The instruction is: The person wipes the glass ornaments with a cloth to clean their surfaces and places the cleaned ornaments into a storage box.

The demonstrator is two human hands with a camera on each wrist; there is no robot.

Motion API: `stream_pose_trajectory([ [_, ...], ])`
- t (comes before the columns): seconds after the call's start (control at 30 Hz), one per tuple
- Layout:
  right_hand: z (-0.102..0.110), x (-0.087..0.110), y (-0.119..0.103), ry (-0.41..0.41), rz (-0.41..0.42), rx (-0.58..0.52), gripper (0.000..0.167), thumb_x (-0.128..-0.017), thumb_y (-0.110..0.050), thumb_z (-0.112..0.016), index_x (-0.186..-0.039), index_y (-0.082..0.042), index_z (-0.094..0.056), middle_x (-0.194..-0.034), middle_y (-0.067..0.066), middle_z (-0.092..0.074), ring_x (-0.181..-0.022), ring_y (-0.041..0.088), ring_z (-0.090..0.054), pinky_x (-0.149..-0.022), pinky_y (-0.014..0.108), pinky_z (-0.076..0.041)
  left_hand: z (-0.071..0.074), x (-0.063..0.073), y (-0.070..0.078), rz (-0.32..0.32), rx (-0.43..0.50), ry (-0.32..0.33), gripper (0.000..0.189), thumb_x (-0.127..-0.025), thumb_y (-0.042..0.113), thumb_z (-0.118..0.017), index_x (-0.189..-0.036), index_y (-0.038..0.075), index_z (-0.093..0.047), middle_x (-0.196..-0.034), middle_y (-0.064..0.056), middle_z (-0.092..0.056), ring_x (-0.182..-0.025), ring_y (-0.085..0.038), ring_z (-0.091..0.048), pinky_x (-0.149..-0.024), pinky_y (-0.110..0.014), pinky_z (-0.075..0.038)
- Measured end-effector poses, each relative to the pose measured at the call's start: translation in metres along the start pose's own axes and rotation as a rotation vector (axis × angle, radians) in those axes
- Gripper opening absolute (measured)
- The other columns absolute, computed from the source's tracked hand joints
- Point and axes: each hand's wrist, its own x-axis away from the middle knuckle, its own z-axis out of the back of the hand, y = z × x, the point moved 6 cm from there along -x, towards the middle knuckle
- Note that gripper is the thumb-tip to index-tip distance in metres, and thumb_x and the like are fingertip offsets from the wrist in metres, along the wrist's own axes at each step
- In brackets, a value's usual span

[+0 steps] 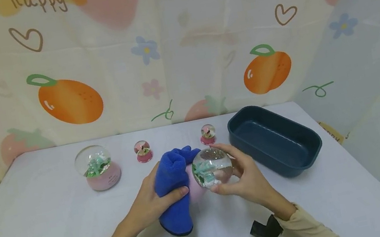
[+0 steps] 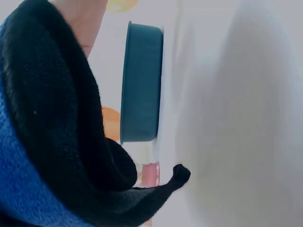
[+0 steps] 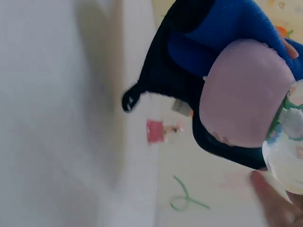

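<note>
In the head view a snow globe [image 1: 209,170] with a green scene inside is held tilted above the table, its pink base [image 3: 246,94] toward the left. My right hand [image 1: 247,174] grips the glass ball between thumb and fingers. My left hand [image 1: 149,204] holds a blue cloth [image 1: 170,181], thumb across its front, against the pink base. The right wrist view shows the cloth's dark underside [image 3: 163,66] behind and around part of the base. That dark side fills much of the left wrist view, where the globe is hidden.
Another pink-based snow globe [image 1: 103,174] stands at the left. Two small red-based globes, one left [image 1: 143,152] and one right [image 1: 208,134], stand behind my hands. A dark blue rectangular bin [image 1: 276,154] sits on the white table [image 1: 41,225] at the right. A printed curtain [image 1: 119,63] hangs behind.
</note>
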Motion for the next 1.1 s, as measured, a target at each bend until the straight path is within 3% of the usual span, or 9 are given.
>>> stream_pose_trajectory([
  [0.1, 0.000, -0.001, -0.001, -0.013, -0.031, 0.041, 0.080, -0.074, -0.005, -0.082, -0.145, -0.007, -0.045, -0.127, 0.021, -0.058, -0.083, 0.016, -0.070, -0.072, 0.033, -0.061, 0.001, 0.001, 0.000, -0.014, 0.000, 0.024, 0.056, -0.089, 0.017, -0.071, -0.139, 0.011, -0.047, -0.130, -0.015, -0.063, -0.111, -0.032, -0.063, -0.091, -0.055, -0.053],
  [0.2, -0.003, -0.001, -0.001, -0.033, -0.077, 0.040, 0.081, -0.075, -0.005, -0.082, -0.147, -0.009, -0.043, -0.127, 0.020, -0.056, -0.075, 0.022, -0.070, -0.066, 0.033, -0.061, 0.002, 0.002, 0.002, -0.025, -0.016, 0.042, 0.053, -0.088, 0.014, -0.072, -0.136, 0.012, -0.049, -0.126, -0.012, -0.065, -0.109, -0.030, -0.064, -0.090, -0.054, -0.054],
  [0.33, -0.006, 0.000, -0.001, -0.032, -0.087, 0.028, 0.082, -0.074, -0.006, -0.082, -0.145, -0.012, -0.042, -0.135, 0.016, -0.050, -0.088, 0.032, -0.065, -0.069, 0.033, -0.061, 0.001, 0.002, 0.007, -0.070, -0.069, 0.064, 0.061, -0.083, 0.012, -0.078, -0.137, 0.014, -0.050, -0.126, -0.008, -0.066, -0.109, -0.026, -0.065, -0.091, -0.052, -0.054],
  [0.53, -0.012, 0.004, 0.000, -0.006, -0.071, 0.052, 0.080, -0.069, -0.012, -0.090, -0.135, -0.015, -0.044, -0.132, 0.008, -0.052, -0.104, 0.028, -0.060, -0.079, 0.038, -0.060, 0.005, 0.001, 0.016, -0.158, -0.150, 0.106, 0.074, -0.076, 0.009, -0.084, -0.142, 0.011, -0.050, -0.134, -0.010, -0.064, -0.116, -0.028, -0.064, -0.095, -0.056, -0.052],
  [0.63, -0.014, 0.004, 0.000, 0.003, -0.033, 0.048, 0.081, -0.065, -0.007, -0.091, -0.132, -0.015, -0.045, -0.130, 0.007, -0.054, -0.106, 0.027, -0.061, -0.080, 0.039, -0.060, 0.012, 0.000, 0.014, -0.121, -0.154, 0.150, 0.064, -0.079, 0.007, -0.081, -0.137, 0.008, -0.054, -0.129, -0.013, -0.066, -0.113, -0.034, -0.065, -0.094, -0.060, -0.052],
  [0.77, -0.015, 0.003, -0.001, 0.005, 0.026, 0.049, 0.086, -0.061, -0.002, -0.091, -0.133, -0.014, -0.047, -0.133, 0.009, -0.054, -0.111, 0.026, -0.060, -0.084, 0.039, -0.059, 0.020, -0.001, 0.008, -0.009, -0.123, 0.190, 0.056, -0.085, 0.010, -0.077, -0.136, 0.009, -0.053, -0.127, -0.014, -0.066, -0.114, -0.036, -0.064, -0.094, -0.064, -0.050],
  [0.9, -0.016, 0.003, -0.002, 0.006, 0.068, 0.088, 0.087, -0.060, -0.004, -0.092, -0.134, -0.013, -0.048, -0.133, 0.013, -0.053, -0.114, 0.023, -0.056, -0.081, 0.037, -0.059, 0.017, -0.001, 0.006, 0.027, -0.075, 0.092, 0.057, -0.091, 0.017, -0.070, -0.142, 0.014, -0.046, -0.135, -0.013, -0.061, -0.120, -0.037, -0.060, -0.096, -0.064, -0.048],
  [1.0, -0.016, 0.004, -0.002, 0.001, 0.104, 0.111, 0.085, -0.061, -0.005, -0.092, -0.134, -0.011, -0.048, -0.130, 0.014, -0.053, -0.094, 0.023, -0.060, -0.068, 0.030, -0.059, 0.008, -0.001, 0.009, -0.001, -0.070, -0.028, 0.064, -0.091, 0.018, -0.069, -0.148, 0.019, -0.039, -0.145, -0.011, -0.052, -0.125, -0.037, -0.055, -0.098, -0.064, -0.046],
  [1.1, -0.016, 0.004, -0.003, -0.007, 0.148, 0.131, 0.082, -0.063, -0.007, -0.092, -0.133, -0.009, -0.049, -0.128, 0.015, -0.053, -0.081, 0.024, -0.057, -0.056, 0.027, -0.054, 0.001, 0.001, 0.014, -0.037, -0.142, -0.099, 0.077, -0.086, 0.023, -0.076, -0.150, 0.026, -0.033, -0.156, -0.007, -0.039, -0.131, -0.037, -0.050, -0.099, -0.065, -0.045],
])
